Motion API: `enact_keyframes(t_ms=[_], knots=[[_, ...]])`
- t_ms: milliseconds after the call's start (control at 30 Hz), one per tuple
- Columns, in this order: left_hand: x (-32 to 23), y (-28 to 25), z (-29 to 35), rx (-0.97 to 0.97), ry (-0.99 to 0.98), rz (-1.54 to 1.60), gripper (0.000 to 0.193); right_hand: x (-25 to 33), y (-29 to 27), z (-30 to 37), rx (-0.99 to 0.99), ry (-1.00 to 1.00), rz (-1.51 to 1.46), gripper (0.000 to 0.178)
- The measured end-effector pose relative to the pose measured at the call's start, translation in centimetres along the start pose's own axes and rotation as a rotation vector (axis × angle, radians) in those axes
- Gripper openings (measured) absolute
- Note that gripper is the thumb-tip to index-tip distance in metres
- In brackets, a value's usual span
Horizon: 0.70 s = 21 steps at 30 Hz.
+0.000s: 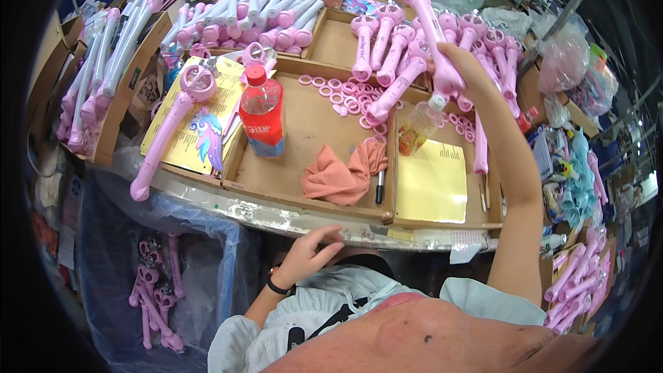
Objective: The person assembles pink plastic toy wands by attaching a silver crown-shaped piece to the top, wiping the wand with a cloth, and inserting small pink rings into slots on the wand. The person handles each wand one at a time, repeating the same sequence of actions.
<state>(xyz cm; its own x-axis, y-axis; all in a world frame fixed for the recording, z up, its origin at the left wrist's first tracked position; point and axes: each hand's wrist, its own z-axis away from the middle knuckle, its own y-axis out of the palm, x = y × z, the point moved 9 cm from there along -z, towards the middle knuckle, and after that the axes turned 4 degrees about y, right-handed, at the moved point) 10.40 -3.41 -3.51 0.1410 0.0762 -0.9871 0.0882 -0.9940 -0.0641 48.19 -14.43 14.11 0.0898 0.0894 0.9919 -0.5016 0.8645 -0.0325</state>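
My right hand (457,65) reaches to the far right over the trays, its fingers closed round a pink toy wand (431,24) held with its round head up. Other pink wands (398,45) lie in a pile beneath and around it. Down at the table's front edge, my left hand (311,255) hangs near my lap, thumb apart from the fingers, with nothing in it. Small pink rings (353,100) are scattered in the middle tray (290,139). A lone pink wand (176,121) lies at the left on yellow sheets (224,107).
A red-labelled bottle (262,114) stands in the middle tray, near an orange cloth (342,174) and a black marker (380,186). Another bottle (420,124) leans in the right tray by a yellow sheet (431,183). Below left, a blue-lined bin (231,262) holds several wands.
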Motion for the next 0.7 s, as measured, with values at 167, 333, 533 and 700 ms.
enact_keyframes(t_ms=[167,333,533,700], knots=[[2.3,-1.2,1.0,-0.024,-0.118,0.081,0.034,-2.5,-2.3,-14.0,-0.287,0.046,0.403,0.046],[4.0,-2.2,1.6,-0.008,-0.183,0.412,0.039,-7.0,-3.1,-19.8,-0.323,0.111,0.465,0.050],[5.5,-2.7,1.6,0.038,-0.219,0.540,0.039,-9.7,-3.4,-21.8,-0.355,0.189,0.567,0.050],[5.5,-2.7,1.5,0.038,-0.207,0.501,0.039,-9.1,-3.1,-21.5,-0.414,0.092,0.816,0.048]])
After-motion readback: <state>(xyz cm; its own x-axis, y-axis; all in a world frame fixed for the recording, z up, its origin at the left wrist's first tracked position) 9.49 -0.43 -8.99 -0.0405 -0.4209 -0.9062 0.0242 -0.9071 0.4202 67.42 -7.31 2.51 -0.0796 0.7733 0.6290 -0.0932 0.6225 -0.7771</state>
